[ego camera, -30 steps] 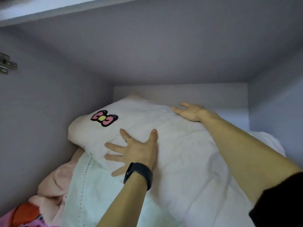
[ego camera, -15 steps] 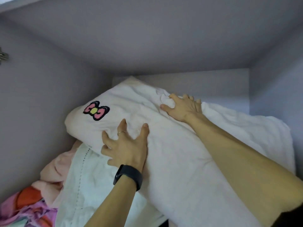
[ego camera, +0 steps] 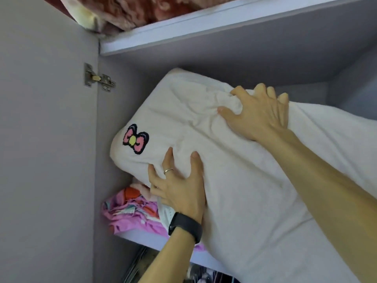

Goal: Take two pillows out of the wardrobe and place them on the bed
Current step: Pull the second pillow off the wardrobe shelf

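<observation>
A white pillow [ego camera: 240, 180] with a pink bow patch [ego camera: 135, 141] sticks partly out of the wardrobe compartment, tilted with its far end raised. My left hand [ego camera: 179, 186], with a ring and a black wristband, grips the pillow's near left edge, fingers curled into the cloth. My right hand [ego camera: 259, 113] clutches a bunch of the pillowcase on top, further in. A second pillow is not clearly visible; only a sliver of white stitched cloth [ego camera: 166, 213] shows beneath my left hand.
Pink and orange patterned bedding [ego camera: 130, 213] lies on the shelf [ego camera: 146, 238] under the pillow. A reddish blanket [ego camera: 130, 11] sits on the upper shelf [ego camera: 183, 27]. The open door with a metal hinge [ego camera: 98, 79] stands at the left. Hanging clothes show below.
The pillow has slid outward past the shelf's front edge. Both hands went from lying flat on it to gripping its fabric. My view has pulled back from the compartment.
</observation>
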The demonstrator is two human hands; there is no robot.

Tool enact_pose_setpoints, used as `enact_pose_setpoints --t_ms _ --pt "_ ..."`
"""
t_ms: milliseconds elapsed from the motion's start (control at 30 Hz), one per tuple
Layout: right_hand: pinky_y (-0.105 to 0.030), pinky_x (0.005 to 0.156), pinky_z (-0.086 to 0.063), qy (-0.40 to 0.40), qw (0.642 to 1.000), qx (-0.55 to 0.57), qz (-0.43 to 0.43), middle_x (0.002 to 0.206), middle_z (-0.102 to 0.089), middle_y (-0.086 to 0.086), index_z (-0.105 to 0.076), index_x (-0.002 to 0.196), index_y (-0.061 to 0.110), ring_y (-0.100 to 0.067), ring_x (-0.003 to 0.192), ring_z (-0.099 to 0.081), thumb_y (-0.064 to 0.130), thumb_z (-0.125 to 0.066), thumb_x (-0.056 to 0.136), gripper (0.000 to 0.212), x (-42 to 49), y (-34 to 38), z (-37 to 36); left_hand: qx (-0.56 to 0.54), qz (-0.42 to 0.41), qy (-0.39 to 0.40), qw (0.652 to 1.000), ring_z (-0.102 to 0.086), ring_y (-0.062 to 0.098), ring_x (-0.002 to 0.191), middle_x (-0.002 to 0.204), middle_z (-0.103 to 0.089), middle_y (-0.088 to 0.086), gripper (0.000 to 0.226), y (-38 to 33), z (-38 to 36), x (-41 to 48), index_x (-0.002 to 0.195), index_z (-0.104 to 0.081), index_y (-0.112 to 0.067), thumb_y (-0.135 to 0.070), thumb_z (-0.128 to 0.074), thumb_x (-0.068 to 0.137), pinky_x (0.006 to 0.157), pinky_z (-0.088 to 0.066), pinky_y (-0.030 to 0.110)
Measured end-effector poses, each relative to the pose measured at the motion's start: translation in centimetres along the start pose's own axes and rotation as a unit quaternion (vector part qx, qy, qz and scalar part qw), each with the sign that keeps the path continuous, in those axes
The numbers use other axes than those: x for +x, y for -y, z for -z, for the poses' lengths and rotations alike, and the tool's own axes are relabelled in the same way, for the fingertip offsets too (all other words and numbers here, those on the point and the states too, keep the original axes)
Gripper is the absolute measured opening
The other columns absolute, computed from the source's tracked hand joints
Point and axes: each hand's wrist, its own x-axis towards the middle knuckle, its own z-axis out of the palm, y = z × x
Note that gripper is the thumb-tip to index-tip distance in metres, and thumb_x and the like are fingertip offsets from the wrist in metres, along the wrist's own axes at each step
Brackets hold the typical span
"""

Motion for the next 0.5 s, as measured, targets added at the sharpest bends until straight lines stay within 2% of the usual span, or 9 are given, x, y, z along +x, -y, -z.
enact_pose_setpoints --t_ms 167,267,333,400,500 --pt "-0.041 0.079 -0.024 0.004 0.992 0.086 -0.087 0.098 -0.041 -0.002 -0.051 0.119 0.04 -0.033 0.1 -0.049 0.083 -0.045 0.079 0.059 -7.9 1.7 3.0 0.065 -0.061 0.014 0.996 -0.016 0.025 0.142 0.16 -0.014 -0.006 0.068 0.0 7.0 -2.5 0.133 -0.048 -0.053 -0.068 -0.064 0.068 0.117 -0.02 0.05" --pt "-0.044 0.086 -0.031 -0.001 0.975 0.156 -0.161 0.105 -0.048 -0.004 -0.05 0.122 0.043 -0.032 0.105 -0.051 0.084 -0.051 0.075 0.063 -13.4 1.9 3.5 0.1 -0.138 0.041 0.985 -0.016 0.021 0.141 0.16 -0.016 -0.006 0.064 0.4 11.1 -3.3 0.131 -0.051 -0.052 -0.063 -0.067 0.07 0.113 -0.018 0.037" --pt "-0.046 0.092 -0.035 -0.012 0.958 0.204 -0.2 0.112 -0.052 -0.006 -0.049 0.123 0.044 -0.031 0.111 -0.051 0.083 -0.055 0.074 0.063 -17.3 2.1 3.4 0.132 -0.178 0.062 0.973 -0.015 0.02 0.142 0.161 -0.017 -0.006 0.061 0.1 13.3 -3.9 0.129 -0.053 -0.054 -0.066 -0.065 0.07 0.113 -0.015 0.037" --pt "-0.047 0.094 -0.041 -0.024 0.935 0.257 -0.245 0.11 -0.052 -0.004 -0.051 0.12 0.042 -0.031 0.111 -0.053 0.08 -0.06 0.073 0.061 -20.9 2.6 3.1 0.199 -0.236 0.074 0.948 -0.018 0.025 0.141 0.161 -0.018 -0.003 0.06 -0.4 15.3 -4.3 0.129 -0.054 -0.053 -0.069 -0.063 0.072 0.112 -0.016 0.04" --pt "-0.049 0.094 -0.046 -0.036 0.887 0.347 -0.302 0.112 -0.055 -0.001 -0.053 0.12 0.036 -0.024 0.11 -0.053 0.074 -0.064 0.075 0.061 -25.6 4.0 2.8 0.29 -0.335 0.084 0.893 -0.025 0.034 0.137 0.16 -0.022 0.003 0.058 -1.3 18.1 -4.8 0.129 -0.058 -0.049 -0.069 -0.066 0.075 0.11 -0.019 0.04"
